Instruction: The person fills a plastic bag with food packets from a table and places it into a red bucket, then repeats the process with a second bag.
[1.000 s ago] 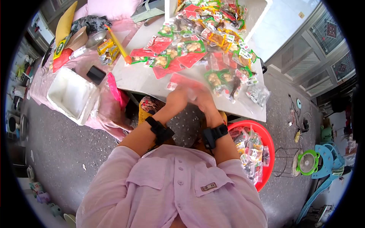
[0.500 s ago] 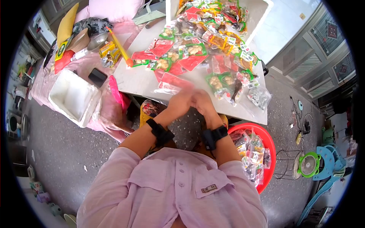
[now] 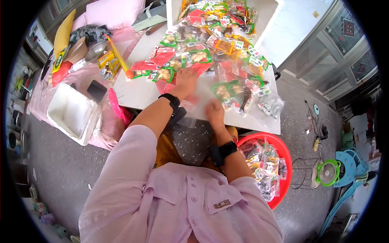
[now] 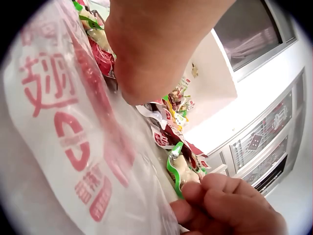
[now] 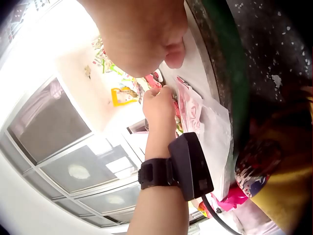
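A white table carries a spread of red and green snack packets. My left hand reaches out over the near packets. In the right wrist view its fingers are curled down onto a red packet. A clear plastic bag with red print lies over the table's front edge, large in the left wrist view. My right hand pinches the bag's near edge, its fingertips closed on the film beside a green-edged packet.
A red basin full of packed bags stands on the floor at my right. An open white foam box sits at the left on pink cloth. Another foam box with packets is at the table's far end.
Both hands were together at the table's front edge. Now the left hand has stretched forward onto the packets, while the right stays near the edge with the bag.
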Available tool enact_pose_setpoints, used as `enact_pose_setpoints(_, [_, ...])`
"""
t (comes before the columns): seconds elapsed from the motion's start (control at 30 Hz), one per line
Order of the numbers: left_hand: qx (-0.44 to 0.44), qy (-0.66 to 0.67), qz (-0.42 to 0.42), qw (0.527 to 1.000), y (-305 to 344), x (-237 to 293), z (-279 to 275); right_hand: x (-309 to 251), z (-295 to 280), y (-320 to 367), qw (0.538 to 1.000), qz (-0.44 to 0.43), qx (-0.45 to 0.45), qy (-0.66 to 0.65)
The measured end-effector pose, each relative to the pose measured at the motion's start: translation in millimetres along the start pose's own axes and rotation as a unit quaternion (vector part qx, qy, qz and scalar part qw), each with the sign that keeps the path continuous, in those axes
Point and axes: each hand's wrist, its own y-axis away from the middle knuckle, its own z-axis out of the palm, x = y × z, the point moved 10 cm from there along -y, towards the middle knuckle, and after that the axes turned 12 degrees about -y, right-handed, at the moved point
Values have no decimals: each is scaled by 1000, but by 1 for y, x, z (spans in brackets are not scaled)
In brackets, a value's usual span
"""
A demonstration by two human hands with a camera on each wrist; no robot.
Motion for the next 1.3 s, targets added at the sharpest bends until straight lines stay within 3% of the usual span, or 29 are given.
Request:
enact_pose_setpoints(0.03, [13,1,15,1000,-2,3,0,-2,0,0,1000,-11,-4,13])
enact_pose_setpoints(0.13, [-100,74,-60,990,-11,-9,12,3,0,-1,1000,-18,-17,7])
enact_pose_setpoints(0.23, [-64,122,-133,982,-18,-32,-1,3,-1,-3,998,-51,-28,38])
enact_pose_setpoints(0.33, [-91,299,-254,915,-9,-60,3,9,-4,-1,997,40,-2,-62])
enact_pose_setpoints(0.37, [-97,462,-334,816,3,-63,13,6,-4,1,995,48,9,-90])
enact_pose_setpoints(0.4, [-99,606,-399,681,17,-52,13,2,-4,3,991,56,21,-117])
enact_pose_setpoints(0.43, [-97,725,-447,516,33,-34,16,-3,-5,7,987,65,34,-142])
enact_pose_setpoints(0.53, [-79,836,-415,352,66,-6,12,-12,5,21,968,150,26,-201])
enact_pose_setpoints(0.57, [-77,864,-399,298,75,5,7,-26,-3,18,992,49,29,-112])
enact_pose_setpoints(0.63, [-88,793,-435,417,89,12,-18,-58,-2,27,985,-153,29,71])
enact_pose_setpoints(0.73, [-120,698,-425,563,113,30,-33,-121,40,59,909,-296,-103,274])
enact_pose_setpoints(0.77, [-136,670,-408,606,118,38,-35,-119,42,63,903,-311,-112,276])
enact_pose_setpoints(0.83, [-66,597,-325,730,103,49,-77,-112,45,73,888,-342,-126,280])
enact_pose_setpoints(0.87, [-30,554,-279,784,96,54,-97,-99,39,66,925,-253,-132,251])
enact_pose_setpoints(0.97, [-39,564,-267,780,98,65,-96,-88,26,67,951,-204,-110,204])
enact_pose_setpoints(1.07, [-73,654,-365,658,112,62,-73,-114,22,80,912,-294,-68,278])
enact_pose_setpoints(1.1, [-79,677,-397,614,117,60,-64,-101,8,76,938,-252,-49,234])
enact_pose_setpoints(1.13, [-52,754,-415,506,118,60,-60,-82,-7,74,959,-209,-31,188])
enact_pose_setpoints(1.17, [-30,781,-425,456,115,58,-62,-65,-19,74,976,-165,-13,141])
enact_pose_setpoints(1.2, [-8,805,-434,404,107,54,-72,-38,-22,73,994,-1,-15,-109])
enact_pose_setpoints(1.23, [14,826,-442,350,104,52,-78,-32,-10,78,980,66,-56,-178])
enact_pose_setpoints(1.27, [24,830,-435,349,104,52,-79,-32,2,85,956,132,-95,-245])
enact_pose_setpoints(1.3, [-9,809,-442,387,107,55,-77,-35,17,94,921,196,-132,-309])
